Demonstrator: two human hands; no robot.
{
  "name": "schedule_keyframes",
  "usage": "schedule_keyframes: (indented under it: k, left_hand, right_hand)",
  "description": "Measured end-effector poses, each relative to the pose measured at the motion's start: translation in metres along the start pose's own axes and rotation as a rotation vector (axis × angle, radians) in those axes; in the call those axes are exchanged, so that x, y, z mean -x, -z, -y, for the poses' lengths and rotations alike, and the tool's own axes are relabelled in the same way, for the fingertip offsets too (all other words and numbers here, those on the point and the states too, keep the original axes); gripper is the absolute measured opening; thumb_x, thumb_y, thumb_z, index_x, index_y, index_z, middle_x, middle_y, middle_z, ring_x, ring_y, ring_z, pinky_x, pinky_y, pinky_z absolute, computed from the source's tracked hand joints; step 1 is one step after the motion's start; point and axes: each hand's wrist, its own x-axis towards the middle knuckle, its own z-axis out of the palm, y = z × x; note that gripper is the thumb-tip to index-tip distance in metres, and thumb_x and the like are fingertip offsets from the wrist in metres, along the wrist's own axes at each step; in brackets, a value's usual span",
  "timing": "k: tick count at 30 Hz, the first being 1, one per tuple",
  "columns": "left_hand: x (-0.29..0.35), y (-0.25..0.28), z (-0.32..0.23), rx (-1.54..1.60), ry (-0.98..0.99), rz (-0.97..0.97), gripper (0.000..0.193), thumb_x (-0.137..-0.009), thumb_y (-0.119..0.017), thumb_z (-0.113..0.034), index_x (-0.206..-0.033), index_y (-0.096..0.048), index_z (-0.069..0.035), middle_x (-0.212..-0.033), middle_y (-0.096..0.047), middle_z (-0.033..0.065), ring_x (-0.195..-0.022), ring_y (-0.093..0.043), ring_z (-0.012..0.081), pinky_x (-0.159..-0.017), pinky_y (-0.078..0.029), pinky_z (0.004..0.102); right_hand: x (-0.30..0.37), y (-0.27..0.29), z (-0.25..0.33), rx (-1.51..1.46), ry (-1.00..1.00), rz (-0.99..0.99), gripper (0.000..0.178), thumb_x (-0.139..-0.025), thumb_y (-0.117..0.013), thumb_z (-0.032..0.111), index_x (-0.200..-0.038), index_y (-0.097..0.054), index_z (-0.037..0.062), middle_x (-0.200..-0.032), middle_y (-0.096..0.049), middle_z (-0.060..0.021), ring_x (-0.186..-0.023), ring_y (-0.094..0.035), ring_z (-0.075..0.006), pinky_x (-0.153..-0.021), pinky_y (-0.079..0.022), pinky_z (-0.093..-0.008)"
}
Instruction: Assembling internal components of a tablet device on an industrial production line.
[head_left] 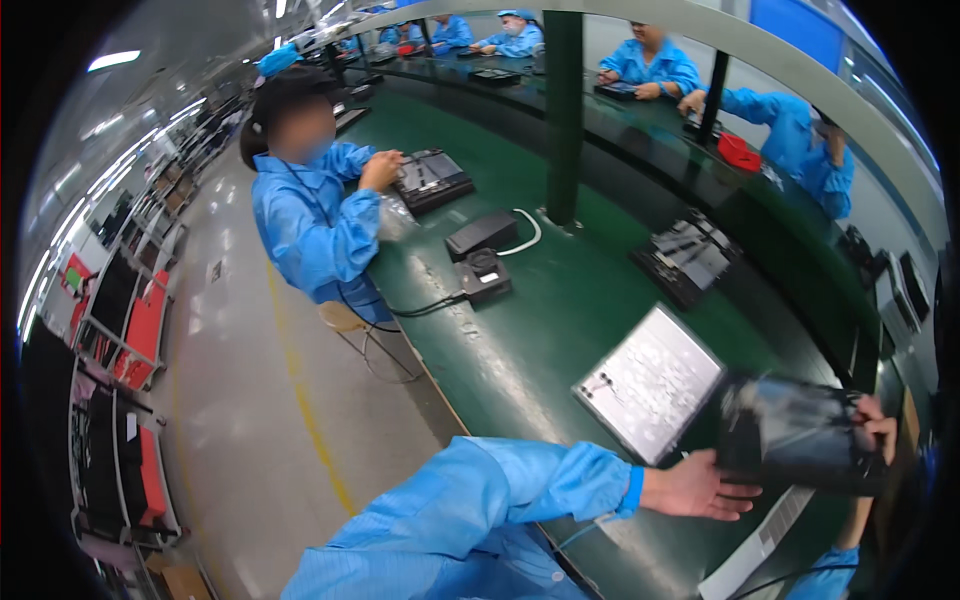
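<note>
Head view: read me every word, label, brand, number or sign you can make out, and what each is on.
No text is legible.
Black device held by the right hand: motion-blurred, nothing readable.
Boxy dark unit on the green table: small pale label, too small to read.
Red-and-green panel at far left: too small to read.

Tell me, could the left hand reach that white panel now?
Probably yes: the white panel lies close by the left hand, with nothing visibly between them, though the dark device in the right hand is near too.
</note>
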Motion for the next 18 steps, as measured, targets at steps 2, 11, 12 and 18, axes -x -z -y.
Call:
schedule_keyframes:
  k: [2,11,12,18]
  left_hand:
    - [0.001,0.014,0.003,-0.114,-0.028,0.161,0.062,-0.099,-0.046,-0.058,-0.133,-0.059,-0.008,-0.125,-0.067,0.0110,-0.114,-0.063,0.0217,-0.101,-0.050,0.0408]
    - [0.016,-0.044,-0.013,-1.287,-0.428,-0.197,0.092,-0.083,-0.069,-0.013,-0.161,-0.020,-0.008,-0.168,-0.017,0.0081,-0.155,-0.009,0.0211,-0.124,-0.008,0.0341]
    - [0.015,-0.034,-0.020,-1.376,-0.418,-0.226,0.080,-0.086,-0.065,-0.010,-0.158,-0.030,-0.009,-0.164,-0.028,0.0092,-0.151,-0.025,0.0228,-0.123,-0.018,0.0346]
    - [0.005,-0.035,-0.001,-1.410,-0.343,-0.467,0.058,-0.098,-0.056,-0.005,-0.153,-0.040,-0.009,-0.153,-0.043,0.0090,-0.138,-0.043,0.0197,-0.116,-0.031,0.0305]
  right_hand:
    - [0.015,-0.064,0.050,0.078,-0.190,0.053,0.020,-0.093,-0.068,0.017,-0.094,-0.052,0.0054,-0.125,-0.065,-0.0251,-0.119,-0.061,-0.0331,-0.112,-0.039,-0.0509]
    - [0.102,-0.088,0.077,0.529,-0.384,-0.130,0.034,-0.093,-0.059,-0.005,-0.126,-0.060,0.0012,-0.138,-0.062,-0.0148,-0.136,-0.052,-0.0279,-0.112,-0.039,-0.0339]
    - [0.126,-0.078,0.069,0.508,-0.419,-0.284,0.025,-0.101,-0.053,0.003,-0.125,-0.060,0.0011,-0.133,-0.065,-0.0150,-0.128,-0.059,-0.0256,-0.109,-0.042,-0.0331]
    - [0.199,-0.074,0.084,0.292,-0.383,-0.682,0.041,-0.110,-0.042,0.030,-0.138,-0.050,0.0003,-0.106,-0.072,-0.0132,-0.094,-0.064,-0.0146,-0.086,-0.050,-0.0271]
